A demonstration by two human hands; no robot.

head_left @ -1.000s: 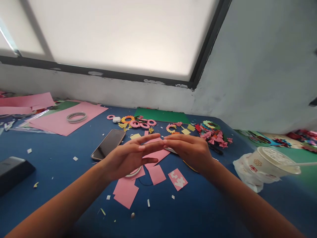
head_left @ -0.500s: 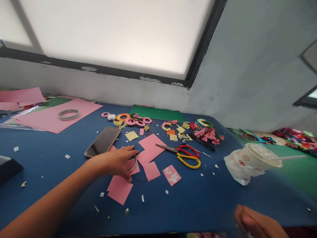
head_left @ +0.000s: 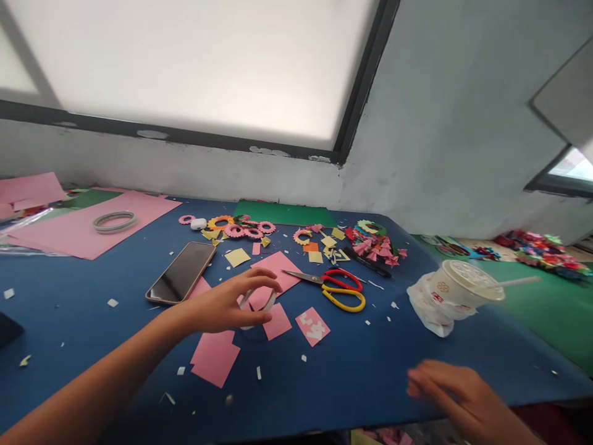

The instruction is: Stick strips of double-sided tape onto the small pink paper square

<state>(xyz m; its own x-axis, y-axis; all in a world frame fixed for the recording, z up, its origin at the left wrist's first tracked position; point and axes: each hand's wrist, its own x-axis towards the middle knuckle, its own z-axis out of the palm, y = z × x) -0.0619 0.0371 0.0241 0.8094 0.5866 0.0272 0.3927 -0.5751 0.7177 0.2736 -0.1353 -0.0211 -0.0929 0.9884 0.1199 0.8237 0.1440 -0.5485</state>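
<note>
My left hand (head_left: 236, 303) grips a narrow white roll of tape (head_left: 269, 301) between thumb and fingers, just over some pink paper pieces (head_left: 277, 322). Blurred at the lower right, my right hand (head_left: 451, 386) hangs above the table's front part with its fingers drawn together; whether anything is in them cannot be made out. Scissors (head_left: 336, 287) with one red and one yellow handle lie beyond the left hand, their blades on a pink sheet. A small pink card (head_left: 313, 326) bearing white strips lies between the hands. Behind the left wrist is a phone (head_left: 181, 272).
A lidded cup (head_left: 458, 287) with a straw stands in a white bag at the right. Paper rings (head_left: 250, 230), folded paper pieces (head_left: 375, 244) and a black pen (head_left: 368, 262) lie farther back. Another tape roll (head_left: 114, 222) rests on large pink sheets (head_left: 69, 238) at the left.
My left hand has lifted the tape roll off the paper and shifted slightly right. My right hand has come farther into view, moving left and up. The view has turned a little right.
</note>
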